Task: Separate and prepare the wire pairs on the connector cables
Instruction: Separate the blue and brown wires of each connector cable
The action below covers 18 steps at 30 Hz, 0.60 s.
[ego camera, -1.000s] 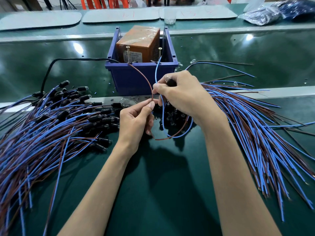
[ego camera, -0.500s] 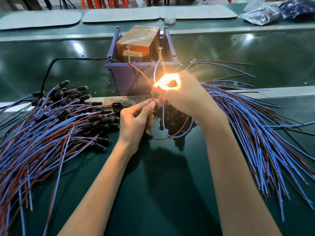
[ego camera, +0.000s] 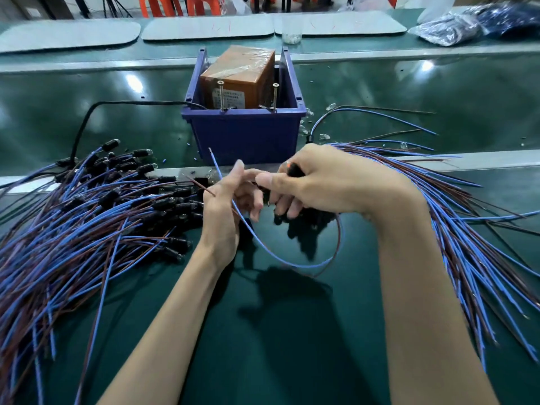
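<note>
One cable hangs between my hands as a loop of blue wire [ego camera: 263, 247] and brown wire [ego camera: 338, 244]. My right hand [ego camera: 324, 182] is closed on its black connector [ego camera: 293, 171], which shows a faint orange glow. My left hand [ego camera: 226, 209] pinches the two free wire ends, and the blue tip [ego camera: 212, 159] sticks up past my fingers. A large heap of blue and brown cables with black connectors [ego camera: 96, 211] lies at my left. A second fan of the same cables [ego camera: 467, 229] lies under my right forearm.
A blue bin [ego camera: 245, 133] stands just beyond my hands, holding a brown taped box [ego camera: 238, 74] and two upright screws [ego camera: 220, 95] on its front rim. A black cord [ego camera: 87, 121] runs left from the bin. Grey mats and dark plastic bags lie at the far edge.
The wire ends have come off the two screws on the bin and both hands have dropped toward me. The bright glow at the connector has faded to a faint orange spot.
</note>
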Each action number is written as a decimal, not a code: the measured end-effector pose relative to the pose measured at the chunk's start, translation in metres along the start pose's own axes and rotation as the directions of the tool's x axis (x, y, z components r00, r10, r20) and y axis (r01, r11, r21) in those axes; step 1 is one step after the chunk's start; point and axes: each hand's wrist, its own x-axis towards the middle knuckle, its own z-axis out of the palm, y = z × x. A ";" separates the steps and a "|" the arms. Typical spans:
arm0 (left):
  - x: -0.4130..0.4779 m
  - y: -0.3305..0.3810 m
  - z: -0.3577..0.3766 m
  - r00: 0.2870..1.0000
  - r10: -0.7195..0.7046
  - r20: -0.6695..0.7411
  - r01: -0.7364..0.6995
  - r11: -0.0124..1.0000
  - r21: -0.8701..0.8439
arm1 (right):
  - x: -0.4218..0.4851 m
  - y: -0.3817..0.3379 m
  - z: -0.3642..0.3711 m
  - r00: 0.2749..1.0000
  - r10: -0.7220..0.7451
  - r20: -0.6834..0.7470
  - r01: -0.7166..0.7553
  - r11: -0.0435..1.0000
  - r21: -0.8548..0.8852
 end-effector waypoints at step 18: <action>-0.005 -0.005 -0.001 0.991 0.004 0.132 -0.028 0.982 0.184 | -0.013 0.067 -0.046 0.467 0.337 -0.818 -0.146 0.941 0.305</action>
